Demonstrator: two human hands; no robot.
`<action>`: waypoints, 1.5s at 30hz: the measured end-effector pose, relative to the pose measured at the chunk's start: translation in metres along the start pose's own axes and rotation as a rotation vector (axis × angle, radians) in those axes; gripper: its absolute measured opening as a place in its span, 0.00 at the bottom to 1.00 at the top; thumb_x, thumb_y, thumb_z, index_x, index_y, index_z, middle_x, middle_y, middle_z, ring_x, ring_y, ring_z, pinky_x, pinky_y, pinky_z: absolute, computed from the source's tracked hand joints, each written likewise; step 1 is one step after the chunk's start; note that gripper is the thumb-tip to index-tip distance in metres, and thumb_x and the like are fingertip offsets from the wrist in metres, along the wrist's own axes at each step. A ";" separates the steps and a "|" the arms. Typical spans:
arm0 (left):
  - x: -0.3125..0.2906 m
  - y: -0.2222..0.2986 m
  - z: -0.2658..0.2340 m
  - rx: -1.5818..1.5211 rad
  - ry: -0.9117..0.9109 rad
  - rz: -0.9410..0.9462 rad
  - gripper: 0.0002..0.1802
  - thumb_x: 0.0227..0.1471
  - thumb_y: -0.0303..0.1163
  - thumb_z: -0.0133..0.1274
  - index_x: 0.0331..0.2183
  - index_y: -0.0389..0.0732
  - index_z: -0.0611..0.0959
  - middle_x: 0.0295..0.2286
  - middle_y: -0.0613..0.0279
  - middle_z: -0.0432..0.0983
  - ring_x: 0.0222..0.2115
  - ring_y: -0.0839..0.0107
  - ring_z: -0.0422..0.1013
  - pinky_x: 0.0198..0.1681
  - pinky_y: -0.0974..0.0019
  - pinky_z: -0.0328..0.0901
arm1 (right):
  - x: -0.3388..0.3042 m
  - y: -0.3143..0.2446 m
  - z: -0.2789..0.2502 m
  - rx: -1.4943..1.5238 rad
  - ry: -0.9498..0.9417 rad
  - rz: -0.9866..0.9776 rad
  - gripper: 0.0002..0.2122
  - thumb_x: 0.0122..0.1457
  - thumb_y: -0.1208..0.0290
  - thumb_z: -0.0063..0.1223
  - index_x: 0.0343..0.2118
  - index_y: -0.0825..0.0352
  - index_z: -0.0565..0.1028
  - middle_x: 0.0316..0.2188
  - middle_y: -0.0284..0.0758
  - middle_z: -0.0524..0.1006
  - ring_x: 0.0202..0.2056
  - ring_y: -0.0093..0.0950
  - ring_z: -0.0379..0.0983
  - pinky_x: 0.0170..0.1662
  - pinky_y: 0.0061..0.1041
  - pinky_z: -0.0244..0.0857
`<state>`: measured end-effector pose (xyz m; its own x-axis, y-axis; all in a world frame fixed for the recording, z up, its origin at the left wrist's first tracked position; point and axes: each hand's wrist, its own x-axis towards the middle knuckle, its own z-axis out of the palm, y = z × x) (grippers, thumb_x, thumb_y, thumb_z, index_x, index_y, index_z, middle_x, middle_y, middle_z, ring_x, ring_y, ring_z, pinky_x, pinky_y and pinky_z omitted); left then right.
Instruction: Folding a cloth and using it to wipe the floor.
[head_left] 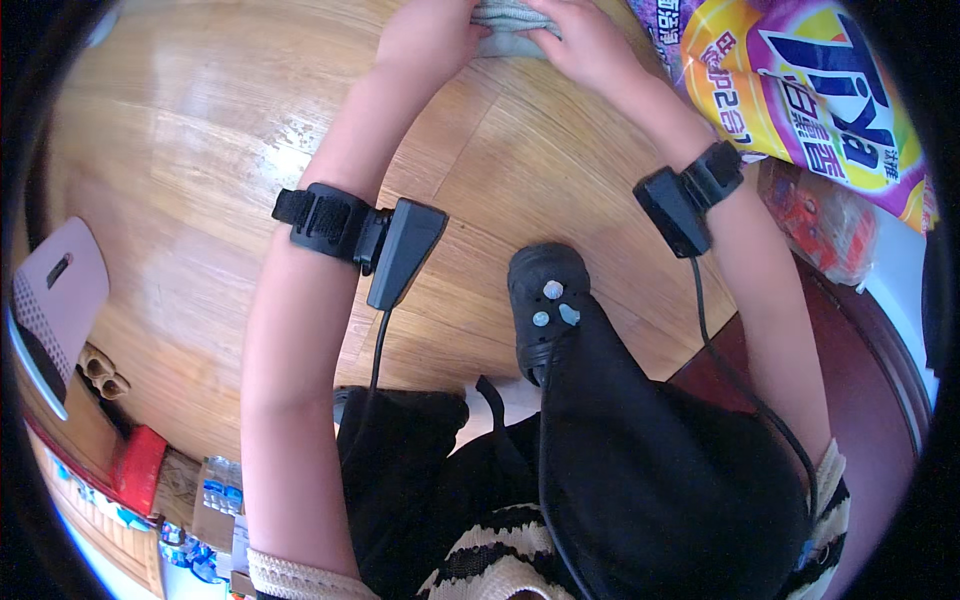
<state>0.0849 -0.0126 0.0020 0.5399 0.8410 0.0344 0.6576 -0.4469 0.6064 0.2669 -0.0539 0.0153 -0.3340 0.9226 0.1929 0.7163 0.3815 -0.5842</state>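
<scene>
Both my hands reach far forward, to the top edge of the view, onto a folded pale grey-green cloth (508, 42). My left hand (432, 32) grips its left end; the fingertips are partly cut off by the frame. On the other side, my right hand (582, 42) pinches the cloth with thumb and fingers. Beneath the cloth lies the wood-plank floor (440, 165). Only the near part of the cloth shows, so its full size is hidden.
To the right stand a large purple and yellow printed bag (800, 100) and a clear packet with red contents (825, 225). My black clog (548, 290) is on the floor below. At the left are a pink board (70, 290), tan shoes (103, 372) and a red box (140, 470).
</scene>
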 end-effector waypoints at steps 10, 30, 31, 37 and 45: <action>-0.041 0.026 0.023 0.064 -0.118 -0.055 0.13 0.42 0.28 0.53 0.34 0.36 0.79 0.34 0.48 0.74 0.34 0.51 0.72 0.37 0.55 0.67 | -0.049 0.004 0.010 -0.056 -0.186 0.134 0.15 0.47 0.78 0.49 0.42 0.70 0.71 0.37 0.45 0.72 0.39 0.43 0.69 0.43 0.32 0.64; -0.099 0.042 -0.075 -0.276 -0.063 -0.329 0.15 0.42 0.30 0.57 0.36 0.38 0.78 0.34 0.50 0.74 0.34 0.56 0.73 0.37 0.61 0.67 | 0.003 -0.074 -0.024 0.229 -0.381 0.045 0.12 0.47 0.73 0.53 0.37 0.67 0.74 0.31 0.43 0.74 0.33 0.38 0.73 0.37 0.31 0.65; -0.088 0.031 -0.090 -0.225 0.009 -0.294 0.15 0.42 0.30 0.57 0.37 0.37 0.78 0.34 0.51 0.74 0.33 0.57 0.73 0.36 0.62 0.67 | 0.024 -0.072 -0.020 0.140 -0.282 -0.085 0.12 0.48 0.73 0.52 0.37 0.66 0.74 0.32 0.42 0.74 0.34 0.38 0.72 0.38 0.32 0.65; -0.030 -0.086 -0.136 0.117 0.249 -0.086 0.17 0.44 0.28 0.55 0.40 0.37 0.77 0.33 0.52 0.73 0.34 0.56 0.72 0.37 0.62 0.67 | 0.146 -0.068 0.059 0.083 0.014 -0.178 0.15 0.46 0.75 0.53 0.40 0.66 0.73 0.33 0.40 0.73 0.36 0.40 0.70 0.41 0.33 0.64; -0.011 -0.189 -0.127 0.185 0.153 -0.293 0.18 0.43 0.34 0.56 0.39 0.38 0.78 0.30 0.52 0.76 0.31 0.58 0.74 0.35 0.62 0.67 | 0.205 -0.052 0.143 -0.010 0.031 -0.162 0.11 0.45 0.76 0.49 0.34 0.64 0.74 0.29 0.45 0.71 0.36 0.44 0.69 0.38 0.40 0.63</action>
<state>-0.1121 0.1017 -0.0117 0.2390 0.9710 0.0072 0.8640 -0.2160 0.4549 0.0733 0.1072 -0.0274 -0.4271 0.8501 0.3081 0.6604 0.5260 -0.5359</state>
